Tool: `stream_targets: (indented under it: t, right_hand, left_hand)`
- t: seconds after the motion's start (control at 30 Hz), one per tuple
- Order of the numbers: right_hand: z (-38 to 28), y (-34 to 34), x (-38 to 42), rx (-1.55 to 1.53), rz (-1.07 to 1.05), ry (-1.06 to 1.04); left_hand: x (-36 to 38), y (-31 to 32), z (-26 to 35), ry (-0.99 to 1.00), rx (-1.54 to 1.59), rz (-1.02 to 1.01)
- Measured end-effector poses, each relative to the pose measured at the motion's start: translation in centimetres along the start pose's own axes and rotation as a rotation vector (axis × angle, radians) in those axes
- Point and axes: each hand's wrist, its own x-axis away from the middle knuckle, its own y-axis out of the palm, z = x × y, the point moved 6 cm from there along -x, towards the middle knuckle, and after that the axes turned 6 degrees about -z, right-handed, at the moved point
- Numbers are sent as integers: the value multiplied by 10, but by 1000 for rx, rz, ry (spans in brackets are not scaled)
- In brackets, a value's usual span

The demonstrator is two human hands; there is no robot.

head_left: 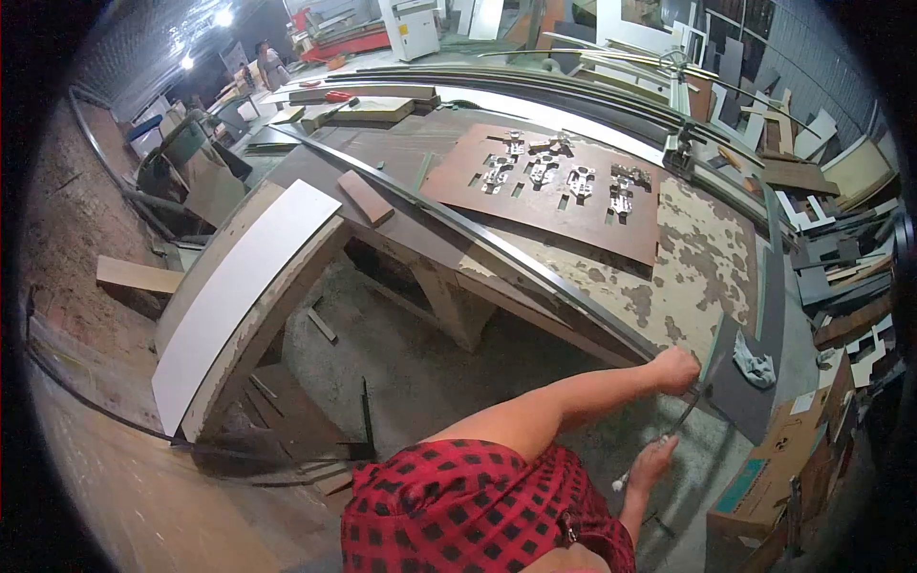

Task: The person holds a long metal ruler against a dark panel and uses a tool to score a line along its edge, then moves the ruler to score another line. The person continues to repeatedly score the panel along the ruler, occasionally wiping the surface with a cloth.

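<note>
Near the table's right end, my left hand (676, 371) is a closed fist at the upper end of a thin, cord-like length (685, 413). Lower down, my right hand (652, 458) has its fingers closed round the same piece, whose pale end pokes out below. What exactly the piece is cannot be made out. Just right of my left hand, a crumpled light cloth (754, 366) lies on a dark panel (735, 402). Beyond my hands, a brown board (564, 222) on the worktable (680, 315) bears several metal hinges (578, 181).
A long metal rail (535, 269) runs along the table's near edge. On the left, a white strip (244, 296) lies on a side support. A cardboard box (778, 458) stands at the lower right, and stacked offcuts (850, 272) fill the right side.
</note>
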Motion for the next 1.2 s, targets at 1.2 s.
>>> stream_targets:
  t: [1.2]
  right_hand:
    - [24, 8, -10, 137, 79, -62]
  left_hand:
    - [5, -5, 2, -5, -12, 42]
